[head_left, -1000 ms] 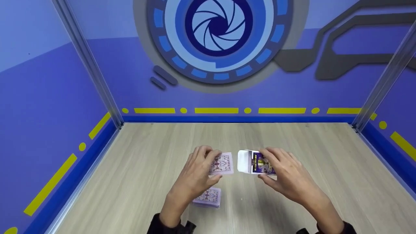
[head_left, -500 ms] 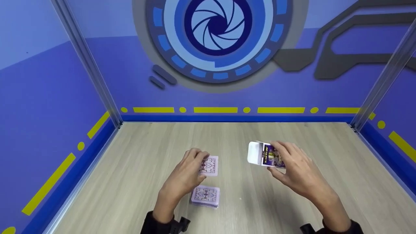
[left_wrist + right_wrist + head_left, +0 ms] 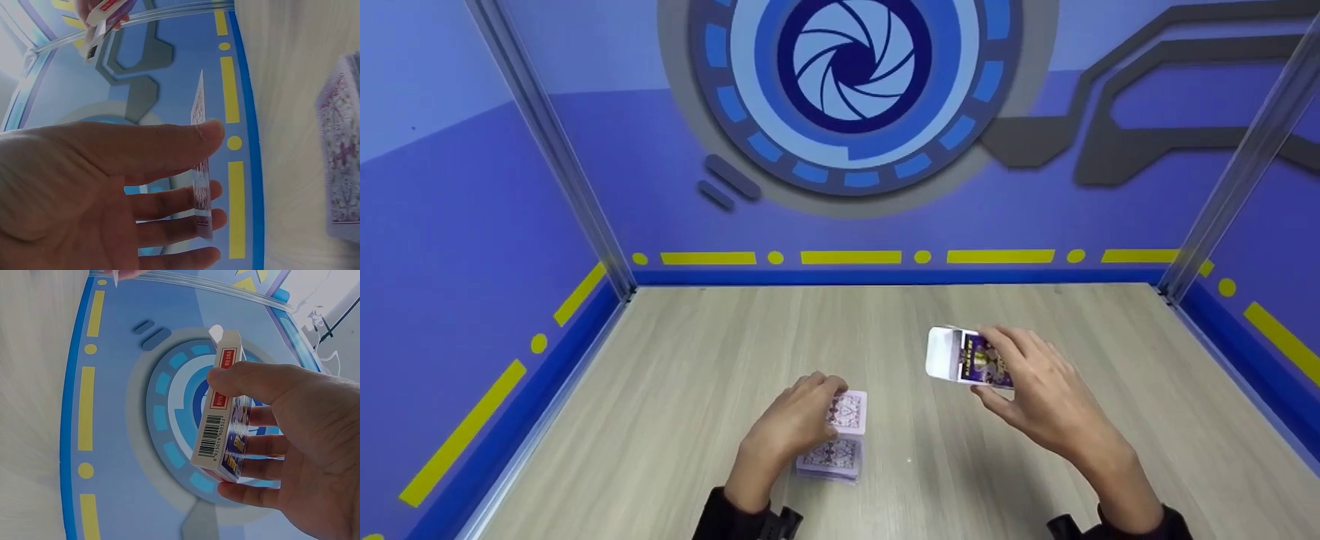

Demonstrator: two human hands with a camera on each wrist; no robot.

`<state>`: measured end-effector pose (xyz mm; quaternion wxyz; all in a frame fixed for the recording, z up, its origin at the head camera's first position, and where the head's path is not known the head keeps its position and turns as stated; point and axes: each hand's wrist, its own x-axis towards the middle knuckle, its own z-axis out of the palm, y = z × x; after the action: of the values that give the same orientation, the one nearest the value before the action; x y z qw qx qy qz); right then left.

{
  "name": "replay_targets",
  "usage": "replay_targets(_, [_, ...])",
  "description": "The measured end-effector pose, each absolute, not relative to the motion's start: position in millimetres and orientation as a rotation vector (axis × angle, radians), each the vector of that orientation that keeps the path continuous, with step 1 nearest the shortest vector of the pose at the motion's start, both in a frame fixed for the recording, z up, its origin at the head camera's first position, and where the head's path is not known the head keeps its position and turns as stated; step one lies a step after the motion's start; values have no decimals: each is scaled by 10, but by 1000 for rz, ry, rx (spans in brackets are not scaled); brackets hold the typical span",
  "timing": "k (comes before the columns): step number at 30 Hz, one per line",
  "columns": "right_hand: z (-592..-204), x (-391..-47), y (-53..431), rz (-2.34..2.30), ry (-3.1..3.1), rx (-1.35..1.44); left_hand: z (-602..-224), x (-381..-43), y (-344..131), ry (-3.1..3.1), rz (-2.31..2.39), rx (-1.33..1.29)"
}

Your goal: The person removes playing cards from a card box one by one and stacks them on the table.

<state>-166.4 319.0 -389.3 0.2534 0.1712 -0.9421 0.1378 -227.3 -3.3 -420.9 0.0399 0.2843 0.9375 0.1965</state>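
Observation:
In the head view my left hand (image 3: 795,420) pinches a thin playing card (image 3: 849,412), pattern side up, between thumb and fingers. The left wrist view shows that card (image 3: 199,169) almost edge-on; whether it is a single card cannot be told. Just below it, apart from the held card, a stack of playing cards (image 3: 832,459) lies on the table, partly hidden by my left hand. My right hand (image 3: 1042,390) grips a card box (image 3: 984,360) above the table, its white flap open towards the left. A barcode side of the box (image 3: 211,433) faces the right wrist camera.
A pale wood-grain table (image 3: 720,330) lies under both hands. Blue printed panels (image 3: 840,225) with yellow dashes close off its back and both sides, joined at metal corner posts (image 3: 562,157).
My left hand has drawn back from beside the box, carrying the card left and then nearer the stack. My right hand with the box has shifted slightly right and up.

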Motion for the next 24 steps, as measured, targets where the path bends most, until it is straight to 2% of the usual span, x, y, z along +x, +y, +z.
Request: replay_targets(24, [-3902, -1671, 3155, 377, -2607, 442, -4626, -2262, 9, 2837, 442, 826])
